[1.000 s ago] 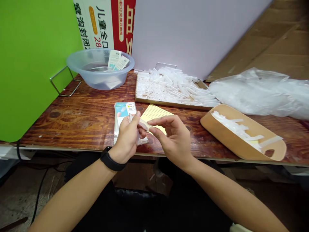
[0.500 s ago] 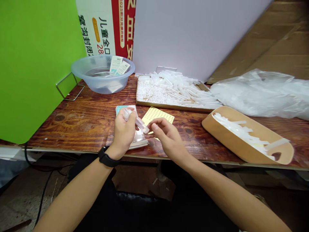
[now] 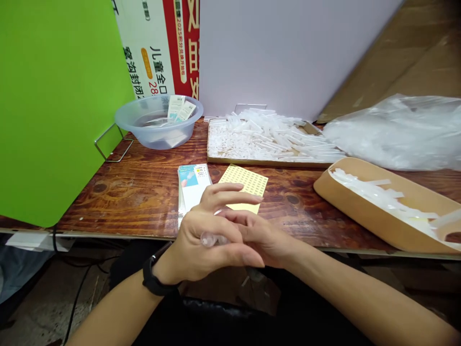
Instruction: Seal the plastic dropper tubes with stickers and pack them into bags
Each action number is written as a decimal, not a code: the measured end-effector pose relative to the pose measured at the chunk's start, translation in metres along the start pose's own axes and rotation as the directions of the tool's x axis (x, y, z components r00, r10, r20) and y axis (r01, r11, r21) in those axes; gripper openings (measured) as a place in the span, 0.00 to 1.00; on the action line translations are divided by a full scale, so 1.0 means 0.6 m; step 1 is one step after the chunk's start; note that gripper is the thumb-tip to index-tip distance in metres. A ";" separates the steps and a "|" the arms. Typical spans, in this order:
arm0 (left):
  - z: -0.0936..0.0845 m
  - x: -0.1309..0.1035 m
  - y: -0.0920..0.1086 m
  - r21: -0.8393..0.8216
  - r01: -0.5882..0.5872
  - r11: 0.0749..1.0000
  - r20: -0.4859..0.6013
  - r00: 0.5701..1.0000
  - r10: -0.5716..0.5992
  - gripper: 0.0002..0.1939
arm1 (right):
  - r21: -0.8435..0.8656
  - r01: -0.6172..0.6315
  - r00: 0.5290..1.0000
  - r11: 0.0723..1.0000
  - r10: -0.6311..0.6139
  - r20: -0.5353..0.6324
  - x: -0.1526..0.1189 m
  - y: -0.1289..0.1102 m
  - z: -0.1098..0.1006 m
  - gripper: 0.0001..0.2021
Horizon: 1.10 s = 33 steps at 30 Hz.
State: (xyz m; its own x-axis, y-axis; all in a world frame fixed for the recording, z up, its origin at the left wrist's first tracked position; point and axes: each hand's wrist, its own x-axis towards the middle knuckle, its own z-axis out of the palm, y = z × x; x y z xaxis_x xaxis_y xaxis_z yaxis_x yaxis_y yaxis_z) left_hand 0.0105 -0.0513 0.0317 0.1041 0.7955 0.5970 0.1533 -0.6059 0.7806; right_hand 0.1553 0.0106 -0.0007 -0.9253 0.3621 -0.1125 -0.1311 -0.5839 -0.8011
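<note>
My left hand (image 3: 205, 240) reaches across my right hand (image 3: 262, 238), and the two touch at the table's front edge. Between thumb and index finger of the left hand sit clear plastic tubes (image 3: 212, 239) with a rounded end showing; its other fingers stretch out to the right. My right hand's fingers curl in behind the left, and what they hold is hidden. Just beyond the hands lies a stack of printed cards (image 3: 194, 185) with a blue picture. A yellow sheet of small dark stickers (image 3: 248, 182) lies right of it, partly covered by the left fingers.
A translucent basin (image 3: 158, 129) with cards stands back left by a green panel (image 3: 61, 96). A shallow cardboard tray (image 3: 259, 161) holds many clear plastic pieces. To the right are a tan bin (image 3: 360, 216) with white strips and a plastic bag (image 3: 399, 134).
My hands have come together nearer to me, the left turning over the right with its fingers extending. The card stack is more exposed. The whole view has shifted slightly.
</note>
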 end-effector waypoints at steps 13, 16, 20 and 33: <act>-0.050 -0.038 -0.059 0.725 0.148 0.673 0.248 0.855 -0.456 0.12 | -0.454 0.244 0.645 0.857 -0.493 -0.584 -0.045 -0.058 -0.089 0.18; -0.041 -0.037 -0.053 0.710 0.200 0.675 0.171 0.881 -0.441 0.11 | -0.508 0.232 0.644 0.829 -0.523 -0.559 -0.052 -0.057 -0.090 0.18; -0.029 -0.023 -0.054 0.549 0.423 0.721 -0.024 0.870 -0.492 0.09 | -0.629 0.228 0.652 0.743 -0.596 -0.469 -0.061 -0.061 -0.070 0.17; 0.074 0.004 -0.051 0.281 0.345 0.896 -0.379 0.897 -0.226 0.06 | -0.990 -0.127 0.354 0.063 -0.929 -0.104 -0.034 -0.028 -0.037 0.07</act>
State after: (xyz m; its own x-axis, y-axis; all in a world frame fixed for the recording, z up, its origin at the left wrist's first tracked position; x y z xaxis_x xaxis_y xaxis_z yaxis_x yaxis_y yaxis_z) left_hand 0.0498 -0.0305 0.0007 -0.3139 0.8468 0.4294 0.4498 -0.2657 0.8527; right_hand 0.1844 0.0293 0.0018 -0.1685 0.7467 0.6434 0.4615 0.6366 -0.6179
